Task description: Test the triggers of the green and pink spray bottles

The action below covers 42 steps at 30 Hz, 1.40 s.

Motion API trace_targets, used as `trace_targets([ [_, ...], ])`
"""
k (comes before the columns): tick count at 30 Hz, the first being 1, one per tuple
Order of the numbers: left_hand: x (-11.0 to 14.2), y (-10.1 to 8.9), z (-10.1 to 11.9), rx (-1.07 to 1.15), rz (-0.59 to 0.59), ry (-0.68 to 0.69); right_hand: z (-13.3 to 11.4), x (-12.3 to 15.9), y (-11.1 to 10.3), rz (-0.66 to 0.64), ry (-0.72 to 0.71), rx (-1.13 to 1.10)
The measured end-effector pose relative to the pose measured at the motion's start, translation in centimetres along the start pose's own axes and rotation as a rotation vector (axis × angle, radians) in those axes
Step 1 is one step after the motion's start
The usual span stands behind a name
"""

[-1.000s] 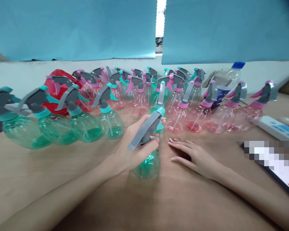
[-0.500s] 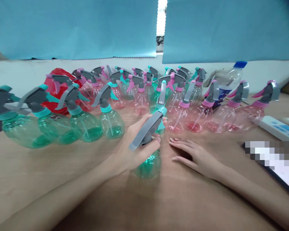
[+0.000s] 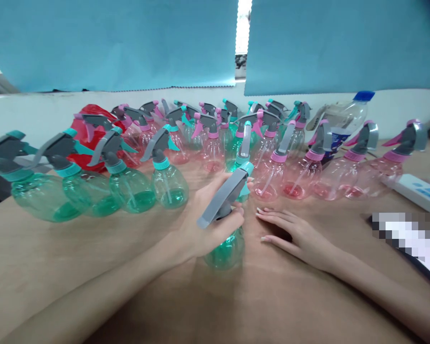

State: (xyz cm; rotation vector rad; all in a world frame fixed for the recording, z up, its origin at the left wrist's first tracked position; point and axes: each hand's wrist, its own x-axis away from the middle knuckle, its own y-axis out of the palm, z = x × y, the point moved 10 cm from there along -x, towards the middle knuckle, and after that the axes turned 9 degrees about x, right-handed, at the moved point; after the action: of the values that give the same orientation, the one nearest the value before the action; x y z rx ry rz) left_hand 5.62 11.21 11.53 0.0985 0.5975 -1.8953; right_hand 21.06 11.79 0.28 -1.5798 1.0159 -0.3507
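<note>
My left hand [image 3: 208, 224] is wrapped round the neck of a green spray bottle [image 3: 226, 246] that stands on the wooden table [image 3: 93, 267]; its grey trigger head [image 3: 222, 197] sticks out above my fingers. My right hand [image 3: 294, 231] lies flat on the table just to the right of that bottle, fingers stretched out and empty. Behind them stand several green spray bottles [image 3: 168, 181] on the left and several pink spray bottles [image 3: 275, 177] in the middle and on the right.
A red bag [image 3: 89, 134] sits behind the green bottles at the left. A clear water bottle with a blue cap [image 3: 344, 119] stands at the back right. A white power strip [image 3: 415, 191] and a blurred flat object [image 3: 408, 239] lie at the right edge.
Nothing has visibly changed with the hands or the bottle; only the view has shifted slightly.
</note>
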Motion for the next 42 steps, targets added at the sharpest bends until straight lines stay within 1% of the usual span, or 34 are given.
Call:
trace_targets([
  [4,0.1,0.1,0.2,0.000,-0.002,0.014,0.0,0.0,-0.1,0.003,0.000,0.004],
  [11,-0.1,0.0,0.9,-0.049,0.012,0.050,0.0,0.0,0.2,-0.033,-0.010,0.017],
  [15,-0.2,0.0,0.8,-0.039,0.001,0.030,0.0,0.0,0.1,-0.022,-0.009,0.007],
  [19,-0.2,-0.2,0.4,-0.007,0.014,0.025,0.0,0.0,-0.1,-0.008,-0.006,0.000],
  [22,-0.2,0.0,0.3,0.031,-0.009,0.021,0.1,0.0,0.0,-0.013,-0.006,-0.002],
  [24,-0.2,0.1,0.5,0.016,-0.015,0.024,0.1,0.0,0.0,-0.018,-0.007,-0.001],
  [27,-0.3,-0.2,0.9,-0.029,0.014,0.023,0.1,0.0,-0.1,-0.014,-0.006,-0.001],
  [32,-0.5,-0.3,1.4,0.000,0.049,0.036,0.2,0.1,0.0,-0.033,0.008,0.003],
  [37,-0.3,0.1,1.0,0.021,0.022,-0.014,0.2,0.2,0.1,-0.045,0.004,0.002],
  [42,-0.1,-0.1,0.8,-0.023,0.046,-0.018,0.1,0.2,-0.1,-0.024,-0.004,0.006],
])
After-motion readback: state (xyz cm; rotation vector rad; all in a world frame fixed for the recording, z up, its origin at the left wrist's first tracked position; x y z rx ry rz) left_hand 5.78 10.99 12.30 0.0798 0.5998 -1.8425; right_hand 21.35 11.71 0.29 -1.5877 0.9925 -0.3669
